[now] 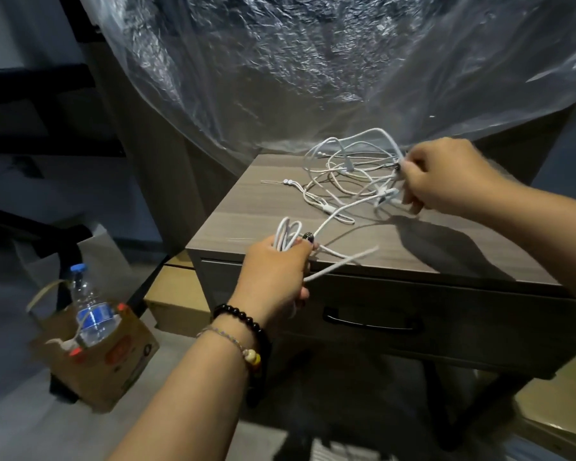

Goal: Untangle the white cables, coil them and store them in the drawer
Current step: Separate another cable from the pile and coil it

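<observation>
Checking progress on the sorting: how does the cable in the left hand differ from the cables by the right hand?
The left hand holds a coiled cable, lifted off the nightstand. The tangled cables lie loose on top, the right hand gripping them. Both are white.

Both hands [273,267] [446,176] in white cables [350,174] atop closed drawer [373,322].
</observation>
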A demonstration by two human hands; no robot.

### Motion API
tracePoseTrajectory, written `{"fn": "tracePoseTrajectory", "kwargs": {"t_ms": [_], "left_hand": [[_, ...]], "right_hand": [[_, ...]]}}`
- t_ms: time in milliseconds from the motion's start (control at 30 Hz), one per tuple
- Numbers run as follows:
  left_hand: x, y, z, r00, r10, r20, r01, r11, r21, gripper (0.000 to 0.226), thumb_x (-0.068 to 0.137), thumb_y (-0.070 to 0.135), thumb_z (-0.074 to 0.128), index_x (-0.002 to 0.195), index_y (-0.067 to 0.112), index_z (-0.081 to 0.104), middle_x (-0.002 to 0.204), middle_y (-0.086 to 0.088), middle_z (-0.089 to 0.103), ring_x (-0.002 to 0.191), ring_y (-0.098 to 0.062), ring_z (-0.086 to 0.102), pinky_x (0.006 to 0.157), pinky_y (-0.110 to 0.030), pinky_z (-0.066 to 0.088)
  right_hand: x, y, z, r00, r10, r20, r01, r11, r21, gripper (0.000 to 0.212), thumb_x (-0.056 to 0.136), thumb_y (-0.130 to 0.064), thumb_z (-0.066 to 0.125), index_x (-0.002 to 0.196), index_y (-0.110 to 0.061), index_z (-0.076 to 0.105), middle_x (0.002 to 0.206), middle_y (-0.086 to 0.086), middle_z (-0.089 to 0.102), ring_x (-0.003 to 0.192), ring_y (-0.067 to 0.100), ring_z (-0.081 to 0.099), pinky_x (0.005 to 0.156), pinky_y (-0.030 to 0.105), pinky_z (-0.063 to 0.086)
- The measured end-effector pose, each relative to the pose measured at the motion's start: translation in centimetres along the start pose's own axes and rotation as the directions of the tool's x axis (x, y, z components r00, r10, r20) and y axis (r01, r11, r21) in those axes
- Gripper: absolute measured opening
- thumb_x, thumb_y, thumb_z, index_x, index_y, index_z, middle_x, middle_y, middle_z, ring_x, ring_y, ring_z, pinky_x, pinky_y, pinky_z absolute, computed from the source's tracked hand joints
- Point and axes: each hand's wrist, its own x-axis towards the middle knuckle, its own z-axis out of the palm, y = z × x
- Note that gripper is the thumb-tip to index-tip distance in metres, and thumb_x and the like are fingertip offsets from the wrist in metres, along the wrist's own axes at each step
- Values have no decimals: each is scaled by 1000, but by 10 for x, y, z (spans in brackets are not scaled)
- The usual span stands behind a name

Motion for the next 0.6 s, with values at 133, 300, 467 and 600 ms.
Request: {"fn": "tracePoseTrajectory", "kwargs": {"t_ms": [133, 300, 467, 600], "left_hand": [[7, 0, -3, 994, -3, -113, -11, 993, -118, 21, 95, 19, 53, 107, 6, 64, 67, -2, 50, 26, -5, 37, 32, -11, 27], [2, 0, 1, 999, -8, -33, 3, 992, -123, 20, 95, 22, 55, 105, 8, 66, 65, 0, 48, 29, -6, 36, 33, -12, 29], [-3, 4, -1, 999, 5, 39, -1, 993, -121, 17, 94, 20, 57, 101, 9, 69, 62, 0, 48, 32, -6, 35, 35, -14, 31], [-9, 4, -8, 984, 79, 161, -66, 994, -84, 22, 97, 24, 52, 97, 11, 70, 56, 3, 44, 33, -6, 32, 35, -16, 29]], "right_hand": [[-2, 25, -4, 988, 103, -113, -101, 995, 21, 23, 98, -17, 48, 90, -8, 68, 72, 7, 70, 65, 17, 68, 75, 38, 56], [-8, 30, 7, 966, 252, -51, -232, 939, 253, 29, 100, -15, 47, 126, -8, 56, 90, 8, 69, 73, 17, 68, 61, 28, 53], [-10, 27, 13, 934, 305, -187, -284, 950, 132, 64, 92, -25, 53, 146, -17, 21, 106, 16, 67, 91, 34, 65, 81, 46, 54], [-48, -10, 2, 933, 115, -341, -67, 987, 148, 37, 89, -19, 55, 125, -16, 53, 88, 7, 66, 85, 26, 60, 77, 34, 48]]}}
